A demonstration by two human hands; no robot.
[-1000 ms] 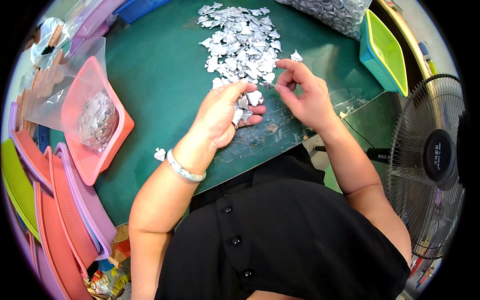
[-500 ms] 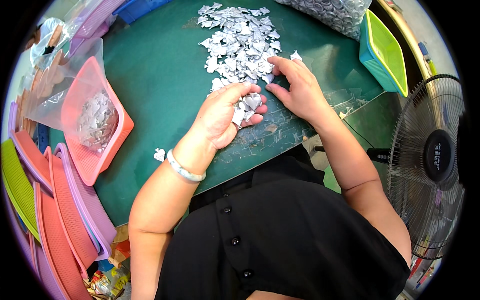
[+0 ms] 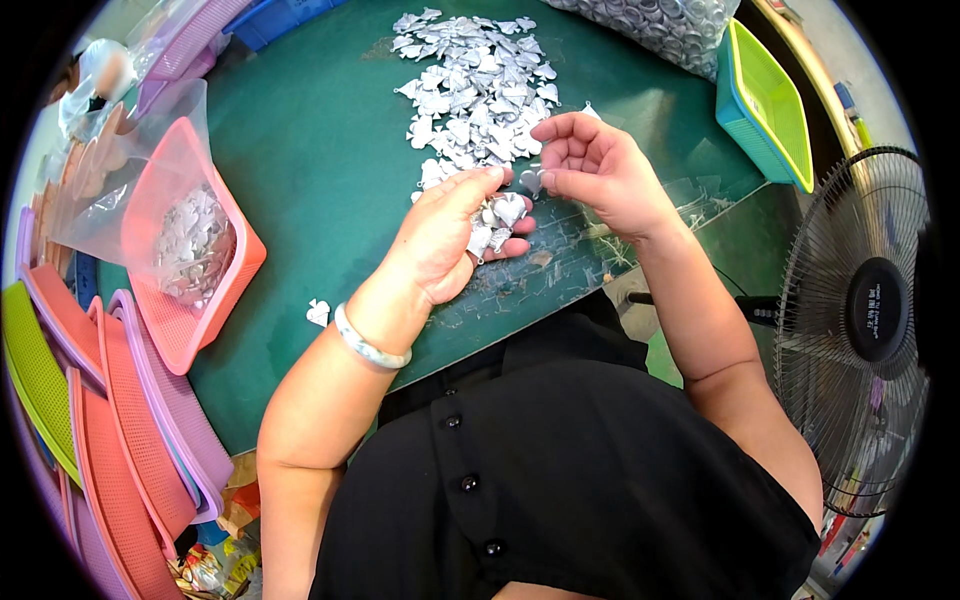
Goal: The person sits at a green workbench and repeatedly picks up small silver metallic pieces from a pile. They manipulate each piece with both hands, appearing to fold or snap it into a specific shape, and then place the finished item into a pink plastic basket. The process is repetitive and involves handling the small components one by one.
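Several silvery metal charms (image 3: 492, 226), shaped like spades or hearts with a small loop, lie in my cupped left hand (image 3: 425, 240), its fingers curled under them. My right hand (image 3: 605, 180) pinches one more charm (image 3: 531, 182) between thumb and fingertips, just right of the left hand's fingers. Beyond both hands spreads a loose pile of the same charms (image 3: 475, 90) on the green tabletop (image 3: 300, 150). One single charm (image 3: 318, 312) rests apart, left of my left wrist; another, partly hidden, lies behind my right hand.
At the left, a coral basket (image 3: 240, 270) holds a clear plastic bag of charms (image 3: 195, 245). Stacked colored baskets (image 3: 130, 420) stand nearer. A green and teal basket (image 3: 770, 110) sits at the far right, beside a bulging clear bag (image 3: 670, 30). A black fan (image 3: 850, 330) stands right.
My right hand has picked up a charm from the pile's near right edge and turned, its fingers closing in a pinch. The left hand stays nearly still with its charms.
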